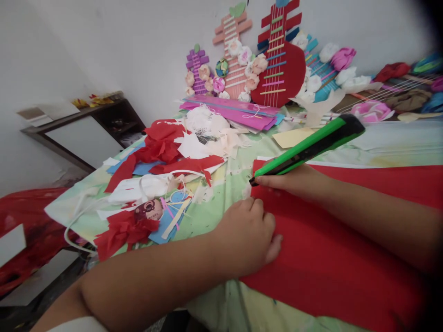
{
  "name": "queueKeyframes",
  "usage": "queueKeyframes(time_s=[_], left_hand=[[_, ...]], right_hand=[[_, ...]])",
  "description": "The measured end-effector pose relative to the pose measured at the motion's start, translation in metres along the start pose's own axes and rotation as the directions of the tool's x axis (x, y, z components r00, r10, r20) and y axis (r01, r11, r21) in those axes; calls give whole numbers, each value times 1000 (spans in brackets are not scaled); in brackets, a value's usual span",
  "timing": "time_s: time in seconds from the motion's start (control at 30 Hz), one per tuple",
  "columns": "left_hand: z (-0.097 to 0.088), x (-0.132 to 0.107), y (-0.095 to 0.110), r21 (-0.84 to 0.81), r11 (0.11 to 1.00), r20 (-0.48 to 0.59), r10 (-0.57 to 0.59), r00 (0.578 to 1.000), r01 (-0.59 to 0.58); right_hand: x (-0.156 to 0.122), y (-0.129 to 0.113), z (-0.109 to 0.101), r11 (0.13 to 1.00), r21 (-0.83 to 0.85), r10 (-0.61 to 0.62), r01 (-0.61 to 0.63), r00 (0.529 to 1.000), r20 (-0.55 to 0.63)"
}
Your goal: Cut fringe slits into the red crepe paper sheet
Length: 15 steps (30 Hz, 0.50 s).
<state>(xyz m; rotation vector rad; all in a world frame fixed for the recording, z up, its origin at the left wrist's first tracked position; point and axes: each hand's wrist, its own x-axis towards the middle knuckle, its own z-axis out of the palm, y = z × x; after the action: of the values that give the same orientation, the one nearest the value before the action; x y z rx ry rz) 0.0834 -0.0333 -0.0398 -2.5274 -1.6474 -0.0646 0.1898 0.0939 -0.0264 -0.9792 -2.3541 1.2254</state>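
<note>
My right hand (287, 177) is closed around a green and black utility knife (304, 146), its tip slanting down to the upper left corner of a red sheet (332, 249). Below the tip, my left hand (247, 235) presses on the sheet's left edge with its fingers curled and the thumb on the red surface. What lies under the left palm is hidden. The sheet covers the right side of the patterned green cloth (211, 219), with a white edge along its far side.
Crumpled red paper (162, 143), white scraps (194, 145) and a white cable (74, 221) lie at the left. Blue pieces (162, 233) are near my left forearm. Behind stand guitar-shaped crafts, one red (290, 74), with paper flowers. A cabinet (83, 133) is beyond the table.
</note>
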Motion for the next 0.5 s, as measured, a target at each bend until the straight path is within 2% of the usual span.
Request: queueKeyframes(time_s=[0.1, 0.2, 0.27, 0.37, 0.5], left_hand=[[-2, -1, -3, -42, 999, -25, -8, 1000, 6], [-4, -4, -2, -113, 994, -77, -5, 997, -4], [-3, -7, 2, -125, 990, -120, 50, 991, -65], [1, -12, 10, -77, 981, -164, 164, 973, -179], [3, -16, 21, 11, 981, -175, 194, 965, -195]], right_hand=[[4, 15, 1, 992, 117, 46, -51, 998, 41], [10, 28, -4, 992, 123, 3, -18, 993, 117], [14, 32, -8, 986, 164, -50, 24, 986, 156], [21, 32, -9, 964, 258, -105, 61, 981, 161], [26, 30, -10, 937, 348, -99, 26, 976, 192]])
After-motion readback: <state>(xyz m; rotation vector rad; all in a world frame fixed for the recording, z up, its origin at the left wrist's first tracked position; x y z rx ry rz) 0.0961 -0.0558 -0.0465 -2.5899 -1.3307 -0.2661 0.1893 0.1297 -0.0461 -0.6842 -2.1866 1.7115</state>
